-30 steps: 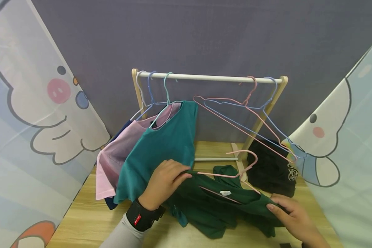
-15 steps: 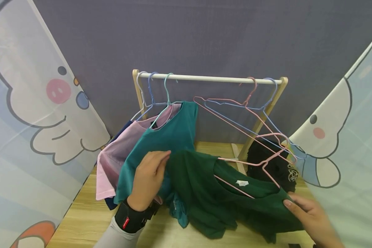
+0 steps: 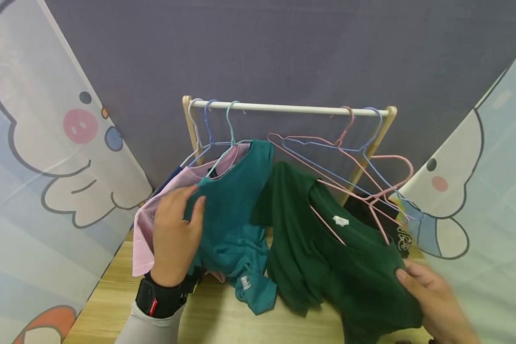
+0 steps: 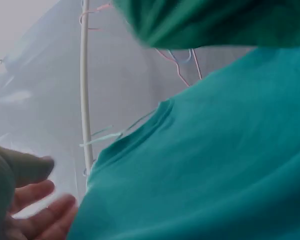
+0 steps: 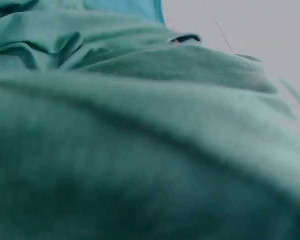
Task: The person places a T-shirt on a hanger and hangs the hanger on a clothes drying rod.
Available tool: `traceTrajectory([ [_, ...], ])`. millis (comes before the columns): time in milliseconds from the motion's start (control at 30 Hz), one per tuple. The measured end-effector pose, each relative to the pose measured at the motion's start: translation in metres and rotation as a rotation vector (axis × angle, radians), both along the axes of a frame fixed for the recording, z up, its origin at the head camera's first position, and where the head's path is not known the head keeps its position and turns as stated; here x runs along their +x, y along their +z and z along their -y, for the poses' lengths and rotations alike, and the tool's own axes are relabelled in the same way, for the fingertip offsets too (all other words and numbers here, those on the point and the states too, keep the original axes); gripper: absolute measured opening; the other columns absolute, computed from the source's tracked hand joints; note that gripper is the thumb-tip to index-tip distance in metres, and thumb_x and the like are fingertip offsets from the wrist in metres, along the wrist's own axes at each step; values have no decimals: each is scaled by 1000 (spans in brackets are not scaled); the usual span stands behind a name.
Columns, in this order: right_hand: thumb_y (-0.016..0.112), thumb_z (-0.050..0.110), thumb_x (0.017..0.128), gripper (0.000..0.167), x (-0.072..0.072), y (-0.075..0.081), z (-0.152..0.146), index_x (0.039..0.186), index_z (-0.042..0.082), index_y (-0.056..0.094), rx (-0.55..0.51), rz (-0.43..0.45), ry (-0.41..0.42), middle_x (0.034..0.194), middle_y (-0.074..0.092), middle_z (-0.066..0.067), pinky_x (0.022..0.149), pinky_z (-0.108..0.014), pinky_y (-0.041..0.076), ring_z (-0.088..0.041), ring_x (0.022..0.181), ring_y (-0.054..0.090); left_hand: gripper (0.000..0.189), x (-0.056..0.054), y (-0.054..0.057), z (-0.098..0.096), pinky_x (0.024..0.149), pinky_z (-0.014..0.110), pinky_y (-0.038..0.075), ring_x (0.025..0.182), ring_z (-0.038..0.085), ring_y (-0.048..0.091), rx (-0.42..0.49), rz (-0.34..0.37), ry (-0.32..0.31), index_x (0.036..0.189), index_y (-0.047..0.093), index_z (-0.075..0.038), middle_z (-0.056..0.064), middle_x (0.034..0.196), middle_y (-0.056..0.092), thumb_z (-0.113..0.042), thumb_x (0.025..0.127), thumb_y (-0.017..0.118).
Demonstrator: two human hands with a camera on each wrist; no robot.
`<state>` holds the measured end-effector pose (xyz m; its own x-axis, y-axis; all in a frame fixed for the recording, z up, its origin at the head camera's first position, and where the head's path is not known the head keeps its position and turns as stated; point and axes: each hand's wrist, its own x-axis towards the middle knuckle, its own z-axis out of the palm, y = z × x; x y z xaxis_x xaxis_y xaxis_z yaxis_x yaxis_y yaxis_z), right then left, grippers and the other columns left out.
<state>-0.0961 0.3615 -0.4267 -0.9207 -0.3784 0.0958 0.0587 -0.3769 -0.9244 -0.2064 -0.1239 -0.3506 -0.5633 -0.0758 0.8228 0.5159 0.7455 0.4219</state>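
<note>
In the head view my right hand (image 3: pixel 432 298) pinches the shoulder of a dark green shirt (image 3: pixel 361 282). A pink hanger (image 3: pixel 376 197) runs inside that shirt's neck, its hook standing up to the right. My left hand (image 3: pixel 176 234) is at the shoulder edge of a teal shirt (image 3: pixel 236 205), thumb and fingers apart; whether it touches the cloth I cannot tell. The left wrist view shows its fingers (image 4: pixel 45 215) loose and apart beside the teal cloth. Green cloth fills most of the right wrist view, where the right hand is hidden.
The teal shirt hangs from a white rail (image 3: pixel 284 108) beside a pink shirt (image 3: pixel 148 239) and a navy garment behind. A pink hanger (image 3: pixel 348 126) and a blue hanger (image 3: pixel 371 138) hang bare at the right. A black garment (image 3: pixel 361 210) lies behind on the wooden table (image 3: pixel 107 306).
My left hand has let go of the green shirt's shoulder and moved left to the teal shirt. My right hand has moved right, and the green shirt with its hanger has risen toward the rail.
</note>
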Motion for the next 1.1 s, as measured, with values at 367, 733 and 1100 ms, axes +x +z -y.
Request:
traceTrajectory([
  [367, 32, 6, 113, 34, -20, -14, 69, 123, 12, 64, 127, -1, -41, 111, 77, -3, 82, -38, 64, -18, 98, 76, 20, -5, -9, 3, 97, 46, 51, 109, 33, 66, -24, 52, 28, 114, 75, -1, 16, 111, 73, -9, 96, 73],
  [733, 45, 1, 109, 19, -32, -10, 122, 111, 3, 64, 254, -176, -305, 90, 73, 2, 67, -28, 61, -7, 80, 70, 16, -3, -8, -1, 90, 35, 54, 100, 26, 70, -16, 34, 30, 110, 77, -3, 12, 105, 75, -9, 96, 73],
  [1100, 56, 3, 106, 16, -51, 28, 149, 109, -10, 64, 398, -295, -481, 84, 70, 2, 65, -25, 59, -8, 74, 67, 15, -2, -6, -2, 84, 36, 56, 98, 22, 71, -39, 29, 37, 108, 78, -4, 11, 105, 75, -10, 96, 72],
])
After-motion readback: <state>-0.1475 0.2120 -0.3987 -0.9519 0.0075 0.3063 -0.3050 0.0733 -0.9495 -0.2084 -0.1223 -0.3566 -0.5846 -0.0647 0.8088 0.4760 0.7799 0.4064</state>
